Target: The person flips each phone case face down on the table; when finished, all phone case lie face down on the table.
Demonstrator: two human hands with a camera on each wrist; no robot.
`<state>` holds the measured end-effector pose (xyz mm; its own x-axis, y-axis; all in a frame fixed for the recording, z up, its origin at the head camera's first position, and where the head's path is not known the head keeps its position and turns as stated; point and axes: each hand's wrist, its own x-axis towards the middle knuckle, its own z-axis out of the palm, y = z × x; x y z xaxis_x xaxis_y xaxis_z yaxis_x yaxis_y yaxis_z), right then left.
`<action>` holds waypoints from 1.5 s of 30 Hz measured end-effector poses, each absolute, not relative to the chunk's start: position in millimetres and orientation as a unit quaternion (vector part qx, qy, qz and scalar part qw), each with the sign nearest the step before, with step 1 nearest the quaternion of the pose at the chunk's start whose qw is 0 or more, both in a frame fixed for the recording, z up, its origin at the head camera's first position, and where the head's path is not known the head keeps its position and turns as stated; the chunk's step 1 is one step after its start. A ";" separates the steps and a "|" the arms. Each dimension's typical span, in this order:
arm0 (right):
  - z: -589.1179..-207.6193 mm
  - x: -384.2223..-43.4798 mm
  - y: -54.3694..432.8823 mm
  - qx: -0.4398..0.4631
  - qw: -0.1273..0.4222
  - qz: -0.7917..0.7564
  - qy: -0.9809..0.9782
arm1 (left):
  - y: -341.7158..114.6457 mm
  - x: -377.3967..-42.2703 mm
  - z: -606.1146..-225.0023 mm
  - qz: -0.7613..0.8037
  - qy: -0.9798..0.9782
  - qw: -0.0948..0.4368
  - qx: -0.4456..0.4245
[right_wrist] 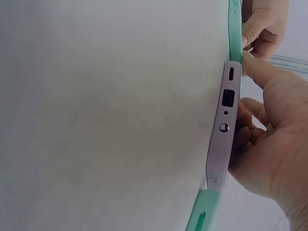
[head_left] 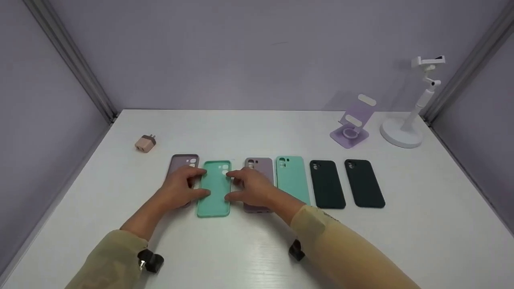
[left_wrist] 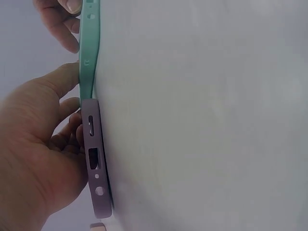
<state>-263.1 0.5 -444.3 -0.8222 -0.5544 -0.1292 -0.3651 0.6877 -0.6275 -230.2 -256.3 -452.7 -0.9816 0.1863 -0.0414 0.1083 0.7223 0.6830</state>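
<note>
A mint-green phone case (head_left: 215,204) lies with its hollow side up between both hands. My left hand (head_left: 179,189) holds its left edge, thumb and forefinger apart along the rim. At the opposite edge, my right hand (head_left: 252,187) holds it in the same way. Under the left hand lies a purple phone case (head_left: 176,161), also hollow side up, its lower part mostly covered. Another purple phone case (head_left: 265,164), back up, is partly hidden beneath the right hand. Both wrist views show the cases edge-on, with port cutouts in the purple cases (left_wrist: 98,202) (right_wrist: 219,149).
Right of the hands lie a second mint case (head_left: 292,176) and two black phone cases (head_left: 327,184) (head_left: 364,183), backs up. A pink charger plug (head_left: 145,143) sits at the back left. A purple phone stand (head_left: 355,116) and a white stand (head_left: 401,132) occupy the back right.
</note>
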 end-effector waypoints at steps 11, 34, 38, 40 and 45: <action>-445.3 -260.2 -1.0 -0.264 0.155 -0.300 0.903 | -258.4 -227.3 -455.0 0.366 0.926 0.047 0.081; -443.3 -259.3 -2.3 -0.244 0.167 -0.309 0.904 | -260.4 -227.8 -444.4 0.347 0.931 0.085 0.079; -443.3 -259.2 -1.7 -0.250 0.164 -0.314 0.901 | -259.5 -228.7 -440.0 0.347 0.930 0.093 0.077; -443.7 -259.6 -1.3 -0.250 0.164 -0.316 0.900 | -258.8 -228.9 -437.2 0.349 0.929 0.097 0.073; -443.4 -260.0 -0.2 -0.244 0.169 -0.321 0.899 | -256.0 -231.0 -427.6 0.340 0.933 0.100 0.062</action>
